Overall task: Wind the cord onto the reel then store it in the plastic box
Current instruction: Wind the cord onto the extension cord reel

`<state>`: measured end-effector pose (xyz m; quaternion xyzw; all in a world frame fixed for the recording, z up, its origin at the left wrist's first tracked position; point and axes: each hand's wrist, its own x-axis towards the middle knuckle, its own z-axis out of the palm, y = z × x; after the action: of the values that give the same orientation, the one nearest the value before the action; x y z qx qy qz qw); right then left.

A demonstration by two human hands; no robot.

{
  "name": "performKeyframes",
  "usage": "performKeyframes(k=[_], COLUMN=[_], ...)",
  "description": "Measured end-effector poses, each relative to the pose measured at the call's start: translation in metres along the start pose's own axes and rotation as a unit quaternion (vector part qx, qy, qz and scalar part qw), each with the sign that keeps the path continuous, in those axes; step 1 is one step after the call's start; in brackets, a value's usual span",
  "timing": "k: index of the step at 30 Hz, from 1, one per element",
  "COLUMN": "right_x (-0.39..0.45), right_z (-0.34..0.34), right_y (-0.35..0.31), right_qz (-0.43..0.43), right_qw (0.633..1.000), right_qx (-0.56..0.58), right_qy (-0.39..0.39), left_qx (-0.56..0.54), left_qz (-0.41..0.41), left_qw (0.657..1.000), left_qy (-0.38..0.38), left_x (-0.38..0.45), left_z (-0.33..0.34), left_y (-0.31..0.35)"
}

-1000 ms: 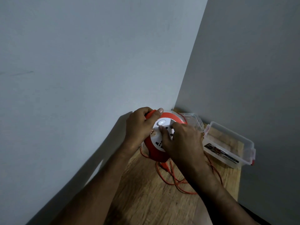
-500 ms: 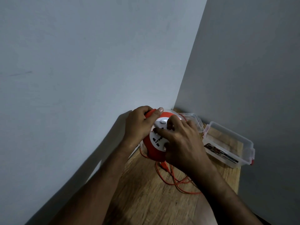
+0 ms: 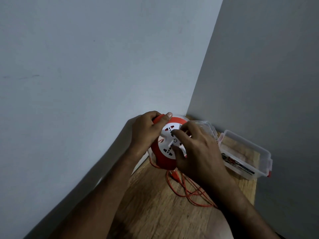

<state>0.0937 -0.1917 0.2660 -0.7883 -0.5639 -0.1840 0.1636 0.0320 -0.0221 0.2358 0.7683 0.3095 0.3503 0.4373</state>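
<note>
The orange cord reel (image 3: 164, 159) stands tilted on edge on the wooden table (image 3: 151, 213), in the corner by the walls, and its white socket face (image 3: 168, 144) has turned since half a second ago: a red-shuttered socket now sits at the top under the left thumb, where a round white button showed before. The right hand (image 3: 198, 152) has slid lower across that face, covering its right half. Its fingers (image 3: 179, 133) are curled, tips pressed on the white face near the centre; whether they pinch a knob there I cannot tell. The left hand (image 3: 146, 130) grips the reel's orange handle at the top, fingers wrapped behind it, thumb laid over the front edge, much as before. Below the right wrist, loose loops of orange cord (image 3: 189, 192) lie unwound on the table, trailing from under the reel. Beyond the right fingers a clear plastic lid (image 3: 207, 126) leans near the wall (image 3: 259, 100), partly hidden by the hand. To the right of the knuckles the clear plastic box (image 3: 248, 156) sits open, red latches at its far end, a printed label on its side
</note>
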Motion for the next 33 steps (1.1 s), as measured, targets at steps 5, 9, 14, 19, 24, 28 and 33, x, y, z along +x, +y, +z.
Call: performKeyframes(k=[5, 9, 14, 19, 24, 28, 33], right_x=[0.001, 0.003, 0.004, 0.01, 0.005, -0.002, 0.0], right_z=[0.001, 0.007, 0.013, 0.02, 0.016, 0.005, 0.007], right_y=[0.004, 0.007, 0.009, -0.003, -0.009, -0.004, 0.007], right_qz=[-0.061, -0.071, -0.025, 0.157, 0.177, -0.006, -0.044], right_qw=[0.988, 0.991, 0.999, 0.98, 0.977, 0.999, 0.992], right_qx=[-0.076, -0.077, -0.02, 0.123, 0.101, 0.017, -0.069], right_qy=[-0.122, -0.087, -0.041, 0.025, 0.065, 0.044, -0.101], left_qx=[-0.013, -0.016, 0.014, 0.001, -0.028, -0.014, -0.005], left_qz=[-0.003, 0.003, 0.018, 0.006, -0.019, -0.002, 0.003], left_qw=[1.0, 1.0, 1.0, 1.0, 0.999, 1.0, 1.0], left_qy=[-0.007, -0.012, -0.007, -0.003, 0.009, 0.005, -0.002], left_x=[0.0, -0.002, -0.002, -0.001, 0.001, 0.005, 0.003], left_z=[0.001, 0.005, 0.006, 0.007, 0.006, 0.004, 0.01], left_y=[0.003, 0.0, -0.002, -0.002, -0.002, -0.004, -0.006])
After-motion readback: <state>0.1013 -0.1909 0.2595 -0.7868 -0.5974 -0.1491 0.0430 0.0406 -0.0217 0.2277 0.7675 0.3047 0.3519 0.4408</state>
